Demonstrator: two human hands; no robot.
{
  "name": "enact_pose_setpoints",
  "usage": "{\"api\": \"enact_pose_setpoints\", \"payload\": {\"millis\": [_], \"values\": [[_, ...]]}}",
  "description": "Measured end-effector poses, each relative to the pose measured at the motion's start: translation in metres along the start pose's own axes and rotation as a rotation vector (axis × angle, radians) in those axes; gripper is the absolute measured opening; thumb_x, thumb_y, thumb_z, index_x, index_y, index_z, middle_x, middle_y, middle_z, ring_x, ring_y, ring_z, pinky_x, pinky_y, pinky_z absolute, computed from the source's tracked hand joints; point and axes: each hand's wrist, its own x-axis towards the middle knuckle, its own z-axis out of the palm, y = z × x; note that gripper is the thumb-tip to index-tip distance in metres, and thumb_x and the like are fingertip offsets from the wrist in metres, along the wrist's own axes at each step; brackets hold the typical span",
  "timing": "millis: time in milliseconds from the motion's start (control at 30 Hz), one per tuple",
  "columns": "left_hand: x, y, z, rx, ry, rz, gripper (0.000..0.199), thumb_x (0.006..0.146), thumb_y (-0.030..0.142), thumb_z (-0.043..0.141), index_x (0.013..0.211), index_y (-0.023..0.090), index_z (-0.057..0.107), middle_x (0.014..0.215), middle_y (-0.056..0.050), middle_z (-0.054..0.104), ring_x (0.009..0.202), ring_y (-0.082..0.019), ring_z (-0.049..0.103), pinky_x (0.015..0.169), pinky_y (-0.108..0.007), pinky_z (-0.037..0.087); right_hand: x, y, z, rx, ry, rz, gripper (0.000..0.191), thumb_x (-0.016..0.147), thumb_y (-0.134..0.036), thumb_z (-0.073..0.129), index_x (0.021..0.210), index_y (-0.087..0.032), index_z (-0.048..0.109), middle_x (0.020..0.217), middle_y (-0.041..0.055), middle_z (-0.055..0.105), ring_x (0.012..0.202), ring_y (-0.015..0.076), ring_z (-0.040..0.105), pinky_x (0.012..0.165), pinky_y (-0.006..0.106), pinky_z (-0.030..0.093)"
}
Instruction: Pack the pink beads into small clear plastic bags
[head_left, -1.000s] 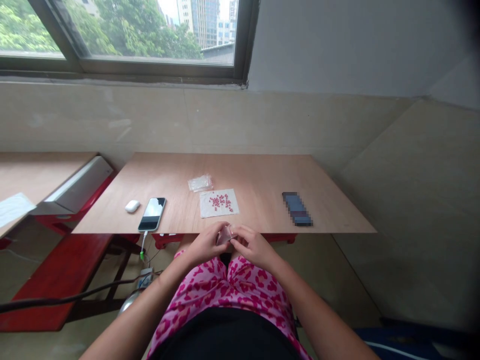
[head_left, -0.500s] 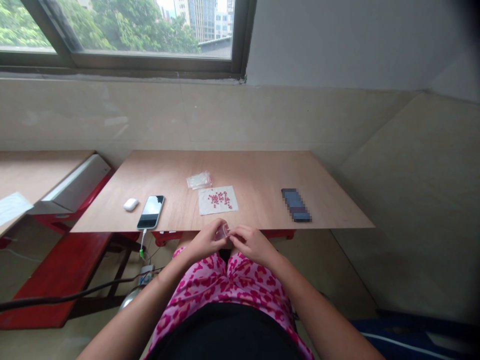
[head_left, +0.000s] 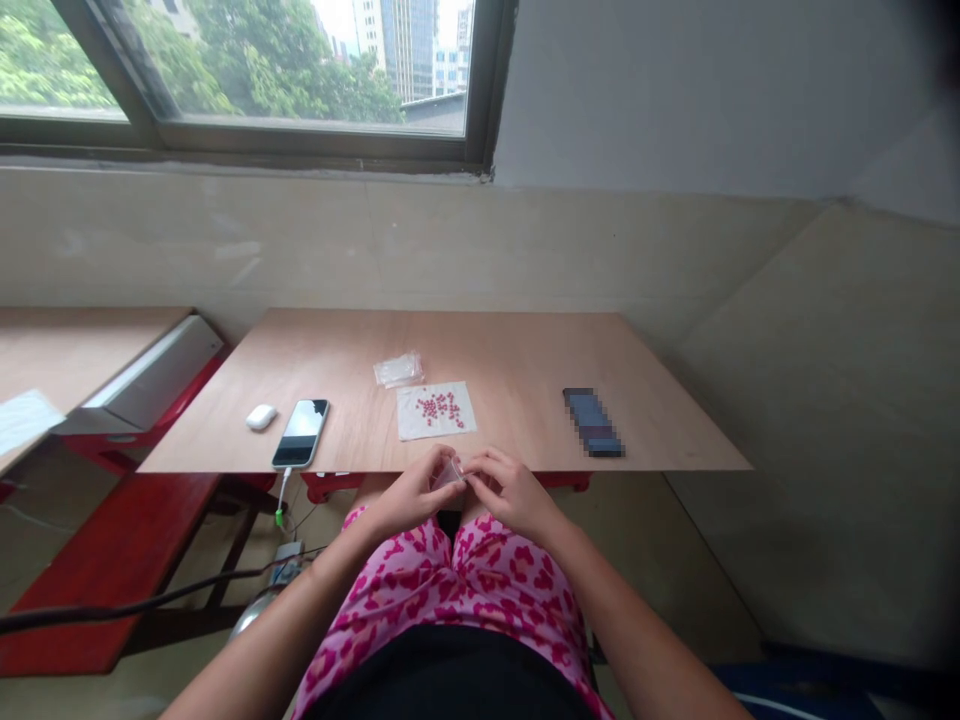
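Note:
Just off the table's front edge, above my lap, my left hand (head_left: pixel 421 490) is closed on a small clear plastic bag (head_left: pixel 448 474). My right hand (head_left: pixel 504 486) pinches the bag's right side, its fingertips close to the left ones. Beyond my hands, a white sheet (head_left: pixel 409 422) lies on the table with several small red beads (head_left: pixel 441 406) scattered on it. Behind that sheet, at its upper left, is a pile of clear plastic bags (head_left: pixel 399 370). Whether the held bag contains anything is too small to tell.
On the wooden table (head_left: pixel 517 350), a phone (head_left: pixel 301 434) with a white cable and a white earphone case (head_left: pixel 261 417) lie at left. A dark, pixelated phone-like object (head_left: pixel 593 422) lies at right. A red bench (head_left: pixel 112 570) stands at lower left.
The view has tilted slightly, so the table sits lower in the picture. Both hands stay at the bag, whose visible part has shifted a little between the fingers.

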Motion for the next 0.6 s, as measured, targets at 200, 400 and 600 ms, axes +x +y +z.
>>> {"api": "enact_pose_setpoints", "payload": {"millis": [200,400,600], "values": [[-0.0005,0.0027,-0.0017,-0.102,-0.053,-0.034,0.052,0.095,0.053,0.065,0.136,0.022,0.052,0.113,-0.007,0.065,0.091,-0.020,0.060,0.081,-0.033,0.050,0.0027,-0.0035,0.0002,0.048,0.024,-0.027,0.017,0.100,-0.019,0.057,0.105,-0.024,0.073,0.107,0.0071,0.067,0.089,0.0195,0.065,0.075,0.030,0.052],[0.0029,0.0044,-0.0014,-0.251,-0.042,-0.041,0.046,0.096,0.057,0.062,0.122,0.019,0.064,0.108,-0.009,0.066,0.096,-0.021,0.062,0.083,-0.034,0.051,0.0024,-0.0039,0.0006,0.078,0.007,0.000,0.017,0.099,-0.023,0.058,0.107,-0.023,0.073,0.110,0.0080,0.067,0.082,0.0179,0.064,0.068,0.029,0.052],[0.0067,-0.0018,0.0013,-0.417,0.059,-0.133,0.056,0.096,0.067,0.056,0.121,0.017,0.062,0.086,-0.004,0.062,0.078,-0.017,0.060,0.068,-0.028,0.048,0.0060,0.0005,-0.0024,0.126,0.080,0.031,0.020,0.102,-0.033,0.057,0.110,-0.022,0.071,0.107,0.0085,0.067,0.081,0.0180,0.064,0.066,0.028,0.054]]}}
